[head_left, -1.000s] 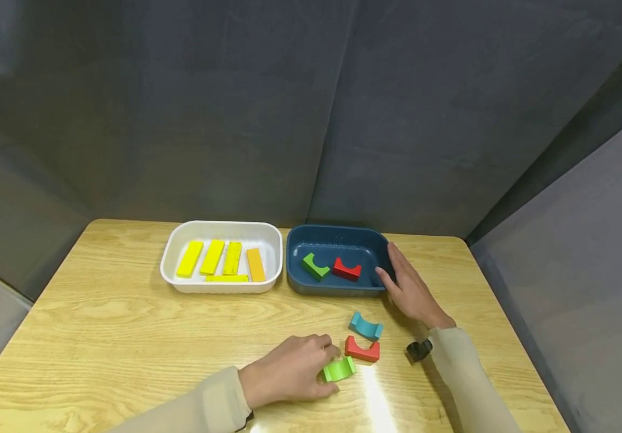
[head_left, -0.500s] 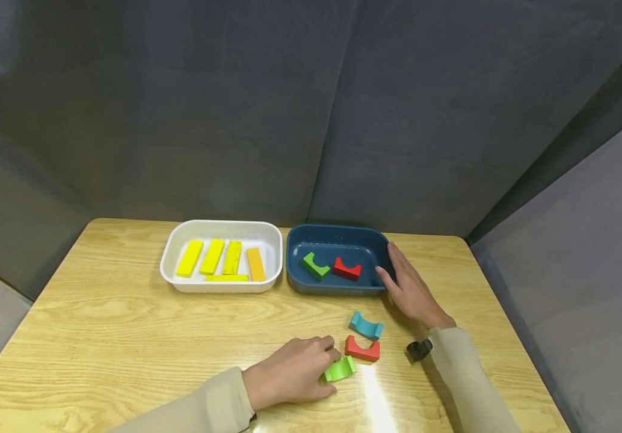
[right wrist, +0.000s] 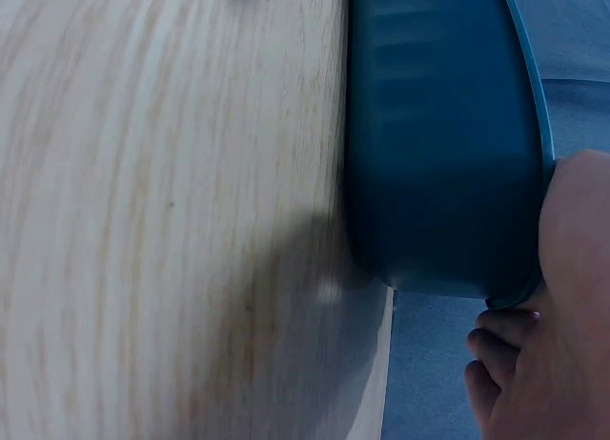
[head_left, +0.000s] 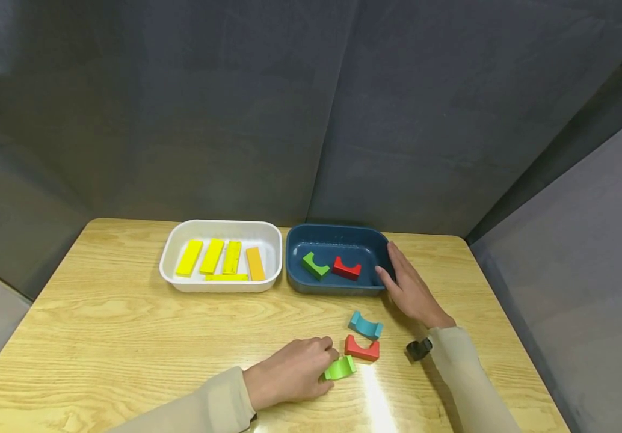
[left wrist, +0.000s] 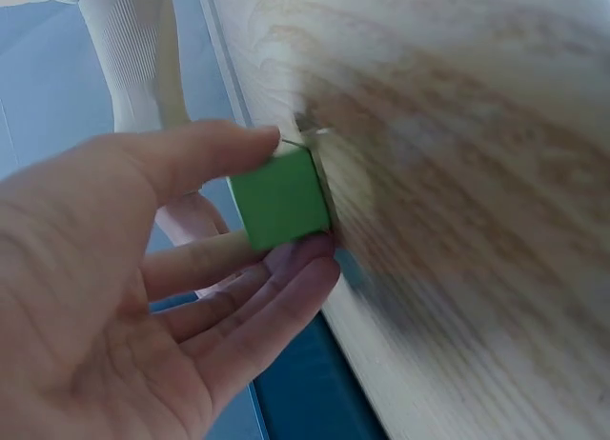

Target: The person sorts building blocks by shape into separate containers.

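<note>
- Almost nothing has shifted since a second ago: the left hand (head_left: 289, 376) has crept only a touch to the right while keeping its pinch on the light green arch block (head_left: 340, 368), and the right hand (head_left: 409, 288) has stayed where it was against the blue tray (head_left: 338, 236).
- From the left wrist view, the left hand's thumb (left wrist: 205, 159) presses the top of the light green arch block (left wrist: 279, 198) and its fingers curl in under the block's lower edge, so the block is grasped between them while it sits against the wooden table (left wrist: 457, 221).
- That block lies on the table near its front edge, just beside a red arch block (head_left: 362, 349); a teal arch block (head_left: 366, 326) sits a little farther back, between the red one and the blue tray.
- The right hand lies with fingers fairly straight along the right end wall of the blue tray (right wrist: 438, 145), touching its rim; the fingers are relaxed and wrap round nothing.
- Inside the blue tray rest a dark green arch block (head_left: 316, 265) and another red arch block (head_left: 346, 268), near each other but apart.
- Left of it, just beside, stands a white tray (head_left: 221, 227) holding flat yellow bars (head_left: 212, 257) and one orange bar (head_left: 255, 263).
- A small black object (head_left: 418, 349) is at the right wrist by the beige sleeve (head_left: 465, 379).
</note>
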### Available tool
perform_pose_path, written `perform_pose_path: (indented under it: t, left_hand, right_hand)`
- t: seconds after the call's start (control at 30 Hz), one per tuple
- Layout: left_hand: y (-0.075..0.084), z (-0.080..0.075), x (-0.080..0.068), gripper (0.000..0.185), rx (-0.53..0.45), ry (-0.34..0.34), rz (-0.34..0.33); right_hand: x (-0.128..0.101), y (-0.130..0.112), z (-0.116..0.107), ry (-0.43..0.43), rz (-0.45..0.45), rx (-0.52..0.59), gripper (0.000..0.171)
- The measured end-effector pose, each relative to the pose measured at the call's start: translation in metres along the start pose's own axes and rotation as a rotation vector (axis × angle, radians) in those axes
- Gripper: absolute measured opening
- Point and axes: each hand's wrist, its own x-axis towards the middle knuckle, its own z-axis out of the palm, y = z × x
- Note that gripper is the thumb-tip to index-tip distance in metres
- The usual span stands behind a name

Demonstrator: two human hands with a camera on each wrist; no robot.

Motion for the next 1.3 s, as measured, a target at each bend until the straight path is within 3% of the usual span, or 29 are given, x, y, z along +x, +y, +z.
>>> perform_pose_path:
  t: [0.73, 1.3]
  left_hand:
    - [-0.004, -0.002, -0.003, 0.014, -0.042, 0.033, 0.003]
    - [-0.007, -0.002, -0.011, 0.028, -0.070, 0.053, 0.003]
  right_hand:
    - [0.000, 0.000, 0.001, 0.007, -0.007, -0.001, 0.077]
    - [0.000, -0.001, 0.000, 0.004, -0.006, 0.003, 0.077]
